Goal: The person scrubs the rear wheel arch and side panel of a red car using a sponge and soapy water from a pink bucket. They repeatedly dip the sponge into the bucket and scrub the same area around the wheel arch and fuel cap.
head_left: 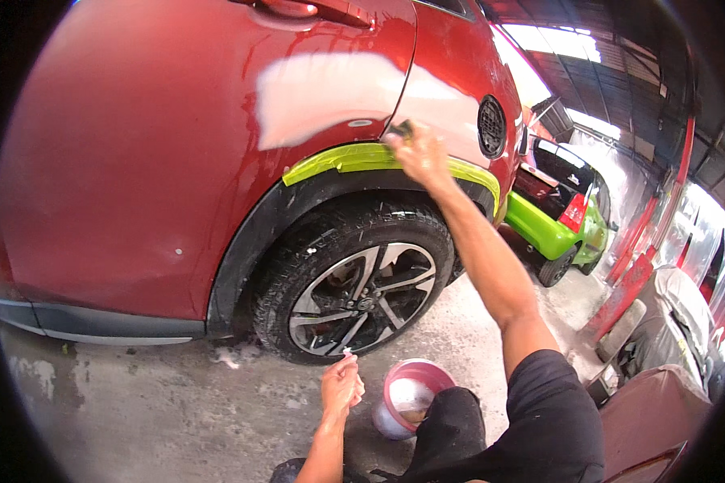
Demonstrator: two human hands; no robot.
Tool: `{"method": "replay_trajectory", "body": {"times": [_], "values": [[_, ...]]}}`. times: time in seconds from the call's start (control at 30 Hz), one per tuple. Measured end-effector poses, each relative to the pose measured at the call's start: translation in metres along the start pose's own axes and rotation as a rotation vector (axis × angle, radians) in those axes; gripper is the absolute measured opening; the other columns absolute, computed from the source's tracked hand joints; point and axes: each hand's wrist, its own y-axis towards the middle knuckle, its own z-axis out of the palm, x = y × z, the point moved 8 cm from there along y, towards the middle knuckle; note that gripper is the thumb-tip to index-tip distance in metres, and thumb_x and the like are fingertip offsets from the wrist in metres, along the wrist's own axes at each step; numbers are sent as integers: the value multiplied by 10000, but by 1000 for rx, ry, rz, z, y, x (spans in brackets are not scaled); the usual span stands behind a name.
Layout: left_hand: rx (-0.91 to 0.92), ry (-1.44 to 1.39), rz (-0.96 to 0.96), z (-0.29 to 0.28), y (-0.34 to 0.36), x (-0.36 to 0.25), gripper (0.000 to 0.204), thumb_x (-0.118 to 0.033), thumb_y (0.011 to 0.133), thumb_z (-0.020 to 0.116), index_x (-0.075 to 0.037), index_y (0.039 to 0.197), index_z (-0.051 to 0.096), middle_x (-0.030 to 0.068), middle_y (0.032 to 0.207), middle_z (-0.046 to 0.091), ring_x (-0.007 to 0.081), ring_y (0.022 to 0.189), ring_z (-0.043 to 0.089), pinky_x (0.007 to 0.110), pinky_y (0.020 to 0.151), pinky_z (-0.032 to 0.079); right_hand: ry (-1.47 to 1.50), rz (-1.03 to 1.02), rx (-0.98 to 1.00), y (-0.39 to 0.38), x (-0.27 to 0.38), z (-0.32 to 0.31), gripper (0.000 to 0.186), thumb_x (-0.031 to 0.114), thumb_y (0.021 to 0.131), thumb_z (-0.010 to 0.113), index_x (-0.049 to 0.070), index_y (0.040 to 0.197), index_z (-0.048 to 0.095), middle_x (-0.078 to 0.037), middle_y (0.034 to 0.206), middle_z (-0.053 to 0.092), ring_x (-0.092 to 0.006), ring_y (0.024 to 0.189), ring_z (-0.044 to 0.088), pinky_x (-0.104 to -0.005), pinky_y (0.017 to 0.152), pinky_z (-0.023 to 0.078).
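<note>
My right hand (424, 156) reaches up to the red car's rear side panel (443, 105), fingers closed round a small dark pad (400, 129). The pad is against the pale, bare-looking patch just above the wheel arch, and the hand is slightly blurred. Yellow-green masking tape (350, 158) follows the arch's upper edge under it. Lower down, my left hand (342, 386) is closed in front of the tyre (278, 310), a tiny whitish bit showing at its fingertips; what it is I cannot make out.
A pink bucket (385, 406) with cloudy liquid stands on the wet concrete floor (153, 394) by my knee. The alloy wheel (362, 304) is right ahead. A green car (544, 225) is parked behind, with covered things (677, 314) and red posts (648, 233) to the right.
</note>
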Motion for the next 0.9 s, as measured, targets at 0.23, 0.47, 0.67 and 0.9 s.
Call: {"method": "replay_trajectory", "body": {"times": [0.23, 0.47, 0.67, 0.9], "values": [[-12, -57, 41, -11, 13, 4, 170, -185, 1005, 620, -57, 1106, 665, -4, 609, 521, 80, 411, 439, 241, 335, 281, 27, -168, -2, 30, 11, -30, 324, 350, 882, 688, 64, 1029, 724, -224, 872, 713, -408, 844, 697, -499, 753, 521], [0, -40, 51, -10, 10, 5, 261, -198, 1011, 602, -37, 1212, 652, 41, 568, 560, 108, 400, 493, 256, 323, 309, 165, -127, -46, 11, 3, -3, 290, 303, 887, 673, 18, 939, 680, -239, 855, 691, -448, 832, 668, -511, 744, 514], [-18, 12, 18, -8, 11, 1, 257, -197, 1009, 603, -43, 1208, 654, 34, 567, 563, 104, 396, 495, 246, 323, 313, 34, -317, -19, -9, 26, 12, 200, 252, 881, 685, 65, 954, 680, -187, 894, 680, -421, 856, 663, -516, 753, 513], [-31, 55, 12, -1, 3, -3, 288, -219, 1011, 598, -42, 1232, 651, 30, 585, 572, 92, 401, 493, 240, 322, 325, 127, -23, -70, 21, -8, -3, 251, 270, 882, 691, 40, 983, 680, -205, 901, 697, -435, 831, 668, -523, 745, 518]]}}
